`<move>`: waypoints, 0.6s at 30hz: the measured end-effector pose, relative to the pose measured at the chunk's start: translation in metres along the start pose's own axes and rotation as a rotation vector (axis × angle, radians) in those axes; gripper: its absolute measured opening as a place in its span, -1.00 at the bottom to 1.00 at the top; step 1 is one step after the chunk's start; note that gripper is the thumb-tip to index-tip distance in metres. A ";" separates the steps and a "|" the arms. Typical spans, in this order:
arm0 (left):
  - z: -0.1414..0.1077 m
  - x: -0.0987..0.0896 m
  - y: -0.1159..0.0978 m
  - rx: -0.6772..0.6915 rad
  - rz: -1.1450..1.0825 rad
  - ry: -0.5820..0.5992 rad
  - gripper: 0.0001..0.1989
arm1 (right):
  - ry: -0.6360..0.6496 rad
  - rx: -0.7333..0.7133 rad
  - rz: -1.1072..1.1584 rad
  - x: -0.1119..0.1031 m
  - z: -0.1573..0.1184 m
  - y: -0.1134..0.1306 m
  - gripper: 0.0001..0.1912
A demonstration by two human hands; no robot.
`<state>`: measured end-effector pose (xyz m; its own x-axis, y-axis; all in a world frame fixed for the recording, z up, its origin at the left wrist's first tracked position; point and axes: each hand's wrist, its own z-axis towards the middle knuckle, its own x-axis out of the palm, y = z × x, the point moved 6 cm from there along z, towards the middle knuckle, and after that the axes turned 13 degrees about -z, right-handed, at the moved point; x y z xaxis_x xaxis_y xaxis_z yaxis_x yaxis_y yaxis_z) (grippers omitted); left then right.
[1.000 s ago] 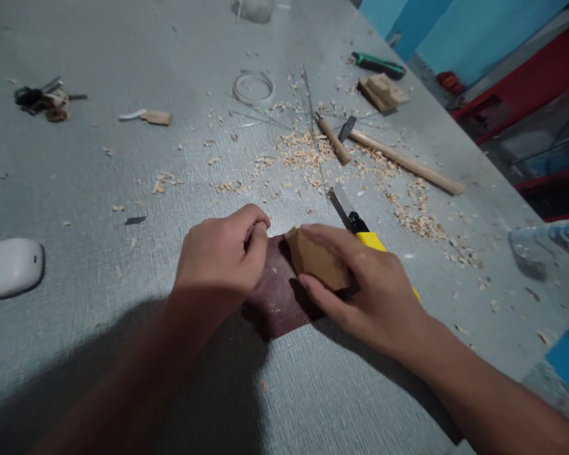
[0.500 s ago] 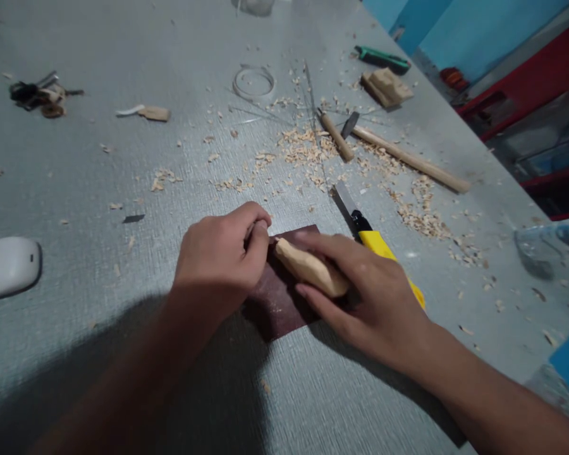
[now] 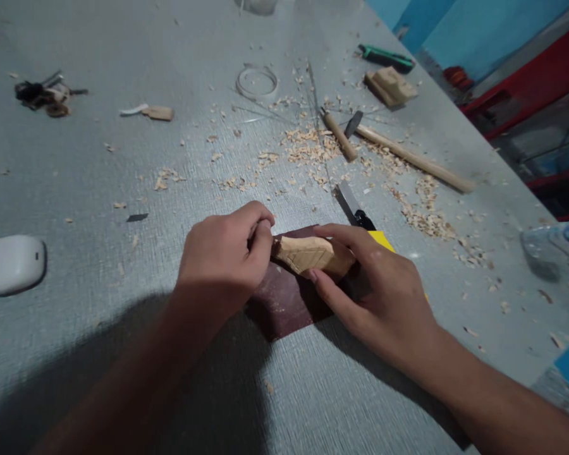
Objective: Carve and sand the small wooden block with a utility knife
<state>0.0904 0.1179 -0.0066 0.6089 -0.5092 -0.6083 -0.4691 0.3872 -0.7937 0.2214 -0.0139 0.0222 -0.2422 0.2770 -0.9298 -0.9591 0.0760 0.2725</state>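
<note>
My right hand point(image 3: 379, 284) grips a small carved piece of pale wood point(image 3: 308, 254) between thumb and fingers. Lines are marked on the wood's side face, and its narrow end points toward my left hand. Beneath it lies a dark reddish-brown sheet of sandpaper point(image 3: 289, 306), flat on the table. The fingers of my left hand point(image 3: 227, 249) are curled closed at the sheet's left edge, with some of the brown sheet showing between thumb and forefinger. A yellow utility knife point(image 3: 383, 240), blade out, lies partly hidden behind my right hand.
Wood shavings point(image 3: 308, 146) are scattered over the grey table point(image 3: 208, 392). Farther back lie a hammer point(image 3: 412, 155), a short wooden-handled tool point(image 3: 340, 136), a wood block point(image 3: 391, 86), a green cutter point(image 3: 386, 58) and a coil point(image 3: 256, 82). A white case point(image 3: 12, 265) sits left.
The carved wood has turned in my right hand, so its lined side face now shows. My right thumb and fingers have shifted slightly along it; my left hand stays at the sandpaper.
</note>
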 end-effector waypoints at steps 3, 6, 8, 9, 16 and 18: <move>-0.001 0.000 0.000 0.002 0.000 -0.002 -0.75 | 0.000 0.001 0.003 0.000 0.002 -0.001 -0.60; 0.000 0.000 0.000 0.000 -0.010 0.001 -0.76 | 0.129 -0.121 0.112 0.006 0.000 0.009 -0.60; 0.000 0.000 0.000 -0.006 -0.017 0.002 -0.76 | 0.205 -0.200 0.175 0.009 -0.002 0.016 -0.61; 0.000 0.000 0.000 -0.007 -0.018 0.002 -0.77 | 0.202 -0.202 0.177 0.009 -0.002 0.016 -0.61; -0.001 0.000 -0.001 0.016 -0.004 -0.004 -0.76 | 0.082 -0.093 0.058 0.002 0.004 0.004 -0.66; -0.001 0.000 -0.001 0.016 -0.009 -0.005 -0.76 | 0.195 -0.190 0.132 0.007 0.002 0.013 -0.67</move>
<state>0.0901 0.1168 -0.0055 0.6161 -0.5088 -0.6013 -0.4537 0.3948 -0.7989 0.2070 -0.0093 0.0196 -0.3723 0.0823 -0.9245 -0.9233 -0.1338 0.3599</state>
